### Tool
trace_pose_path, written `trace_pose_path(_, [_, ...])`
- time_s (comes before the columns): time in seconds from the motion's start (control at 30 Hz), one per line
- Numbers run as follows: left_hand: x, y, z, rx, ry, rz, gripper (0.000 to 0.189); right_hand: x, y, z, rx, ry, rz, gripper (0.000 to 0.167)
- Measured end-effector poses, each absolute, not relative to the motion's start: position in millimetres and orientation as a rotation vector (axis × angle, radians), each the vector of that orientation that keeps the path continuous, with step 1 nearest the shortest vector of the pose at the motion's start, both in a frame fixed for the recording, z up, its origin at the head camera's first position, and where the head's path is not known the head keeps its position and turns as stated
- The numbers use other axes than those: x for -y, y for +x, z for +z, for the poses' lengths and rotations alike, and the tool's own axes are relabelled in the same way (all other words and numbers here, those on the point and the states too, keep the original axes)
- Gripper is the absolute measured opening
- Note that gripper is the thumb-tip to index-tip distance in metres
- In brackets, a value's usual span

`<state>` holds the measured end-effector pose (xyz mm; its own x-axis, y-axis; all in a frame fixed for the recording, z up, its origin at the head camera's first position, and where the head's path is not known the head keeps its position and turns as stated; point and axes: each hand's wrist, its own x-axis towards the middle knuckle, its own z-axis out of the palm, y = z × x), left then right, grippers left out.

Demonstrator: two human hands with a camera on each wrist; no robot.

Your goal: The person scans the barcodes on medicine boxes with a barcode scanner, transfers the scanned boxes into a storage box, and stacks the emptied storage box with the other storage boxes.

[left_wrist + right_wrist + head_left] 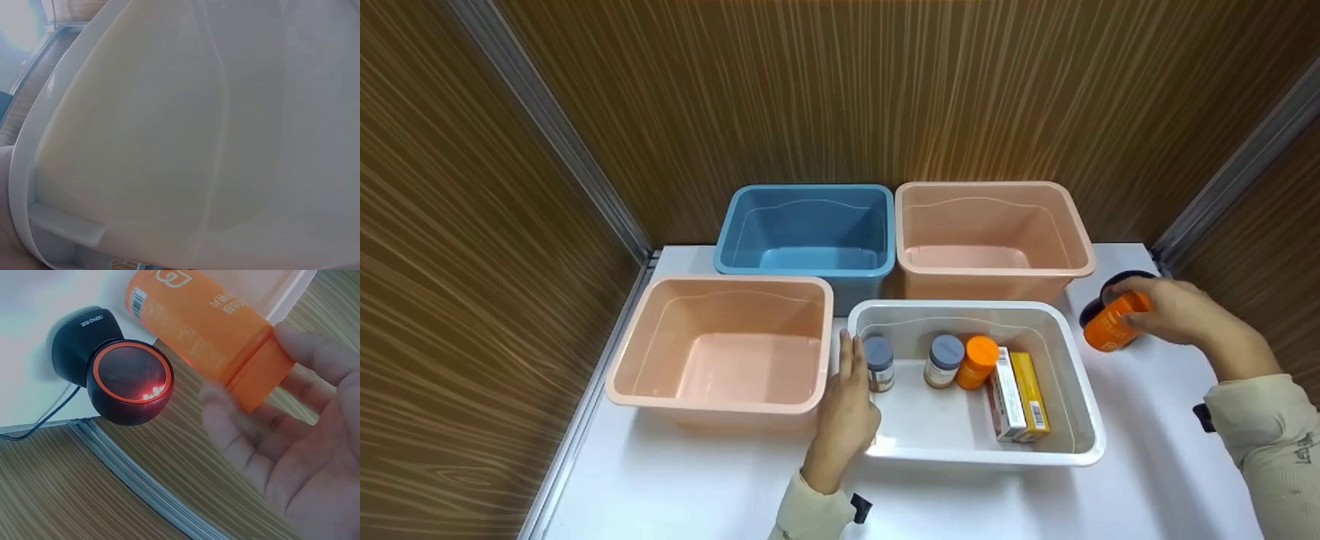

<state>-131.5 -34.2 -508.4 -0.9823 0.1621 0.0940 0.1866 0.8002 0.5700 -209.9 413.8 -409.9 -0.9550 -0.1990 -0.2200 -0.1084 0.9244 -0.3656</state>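
Observation:
At the right, my right hand pinches an orange bottle by its cap end. The right wrist view shows the bottle tilted, its barcode side near a black scanner with a lit red glow. My left hand, fingers straight, lies along the left rim of the white bin. Inside that bin stand two grey-capped bottles, another orange bottle, a white box and a yellow box. Close up, the white bin's wall fills the left wrist view.
A pink bin stands left of the white one. Behind are a blue bin and a second pink bin. Wood-grain panels enclose the white table. The scanner's cable runs off to the side.

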Motion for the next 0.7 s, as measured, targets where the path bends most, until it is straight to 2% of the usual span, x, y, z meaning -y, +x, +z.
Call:
trace_pose_path(0.37, [34.1,-130.6,-506.6,2.956,-0.269,-0.933,0.091,-408.5,-213.5,-407.1,-2.896,-0.299,-0.508,0.024])
trace_pose_path(0.7, [34.9,-130.6,-507.7,2.928,-0.288,-0.931,0.090,-415.3,-212.6,-404.5,-2.913,-0.273,-0.493,0.030])
